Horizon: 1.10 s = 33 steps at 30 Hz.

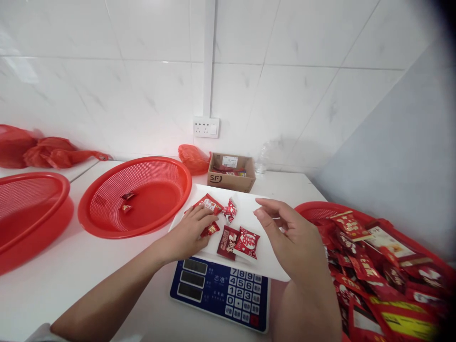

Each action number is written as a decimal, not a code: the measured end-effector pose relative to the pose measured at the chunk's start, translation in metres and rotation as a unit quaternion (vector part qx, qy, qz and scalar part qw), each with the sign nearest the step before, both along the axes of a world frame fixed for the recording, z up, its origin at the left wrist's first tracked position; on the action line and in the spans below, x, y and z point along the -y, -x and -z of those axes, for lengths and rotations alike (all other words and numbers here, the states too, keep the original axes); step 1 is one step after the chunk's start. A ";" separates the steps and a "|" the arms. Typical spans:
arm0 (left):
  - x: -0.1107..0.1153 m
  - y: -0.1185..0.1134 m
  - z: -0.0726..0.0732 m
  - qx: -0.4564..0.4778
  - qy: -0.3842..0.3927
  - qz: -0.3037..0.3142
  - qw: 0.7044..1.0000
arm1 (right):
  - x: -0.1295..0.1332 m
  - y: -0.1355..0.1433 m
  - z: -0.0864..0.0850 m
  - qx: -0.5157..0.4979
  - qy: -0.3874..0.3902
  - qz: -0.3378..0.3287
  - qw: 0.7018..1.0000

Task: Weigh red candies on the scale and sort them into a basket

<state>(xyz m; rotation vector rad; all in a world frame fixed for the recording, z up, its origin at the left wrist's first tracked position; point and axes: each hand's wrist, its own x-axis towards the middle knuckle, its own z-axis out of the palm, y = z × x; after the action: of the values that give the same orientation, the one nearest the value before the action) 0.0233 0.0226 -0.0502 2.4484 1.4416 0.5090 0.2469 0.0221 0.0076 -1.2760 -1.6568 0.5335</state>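
A white tray [210, 256] sits on a blue digital scale [219, 292] with several red snack packets on it. My left hand [190, 232] lies over the tray's left side, fingers stretched across a red packet [210, 203] and partly hiding another small one. Two packets, a dark red one [227, 242] and a bright red one with white print [247, 242], lie together near the tray's middle. Behind them is a red-and-white twist-wrapped candy [230, 211]. Above the tray's right side hovers my right hand [290, 232], thumb and fingers apart, with nothing visible between them.
Right of the scale, a red basket [317, 205] is heaped with red packets. A red perforated basket [156, 232] at left holds two small packets; another red basket [35, 247] stands farther left. A cardboard box [233, 183] and a red plastic bag [194, 159] are near the wall.
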 end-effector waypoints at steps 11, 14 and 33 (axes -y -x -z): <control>-0.018 -0.002 0.010 -0.126 -0.010 -0.047 0.991 | 0.004 0.002 -0.003 -0.034 -0.007 0.023 0.999; -0.016 -0.003 0.005 -0.140 -0.035 -0.041 0.989 | 0.004 0.002 -0.003 -0.043 -0.008 0.019 0.999; -0.010 0.031 -0.024 -0.178 -0.140 -0.122 0.966 | 0.007 0.005 -0.006 -0.051 0.000 0.006 0.999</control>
<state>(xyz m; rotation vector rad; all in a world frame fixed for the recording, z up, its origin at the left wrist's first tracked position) -0.0079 0.0330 -0.0257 2.7004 1.9508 0.3499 0.2424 0.0149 0.0135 -1.2386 -1.5627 0.5826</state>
